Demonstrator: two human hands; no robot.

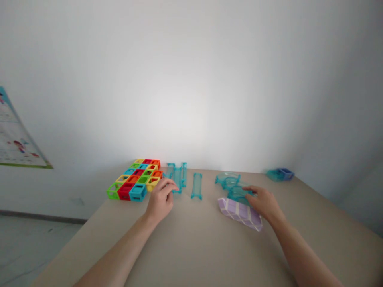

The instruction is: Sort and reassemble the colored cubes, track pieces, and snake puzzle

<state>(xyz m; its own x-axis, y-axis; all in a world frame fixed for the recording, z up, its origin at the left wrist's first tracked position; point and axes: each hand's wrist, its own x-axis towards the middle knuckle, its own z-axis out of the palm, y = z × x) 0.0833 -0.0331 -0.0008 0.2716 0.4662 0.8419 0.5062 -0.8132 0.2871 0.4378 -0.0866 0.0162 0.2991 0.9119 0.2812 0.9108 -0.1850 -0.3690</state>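
My left hand (161, 199) is closed, its curled fingertips at the near end of a straight clear-teal track piece (177, 175). What lies between those fingers, if anything, I cannot make out. Over on the right, my right hand (265, 204) has its thumb and fingers around the edge of a curved clear-teal track piece (237, 192), which lies on the table. Another curved piece (228, 175) sits behind it. Just in front of them lies a purple, white-lined faceted object (239, 213), close to my right hand. A single straight track piece (196, 185) stands apart between my hands.
Colourful open-sided cubes (131, 179) form a block left of my left hand. A blue cube (285, 173) with a teal piece (273, 175) lies at the far right corner. The table (185, 247) backs onto a white wall (191, 99); a poster (18, 135) hangs left.
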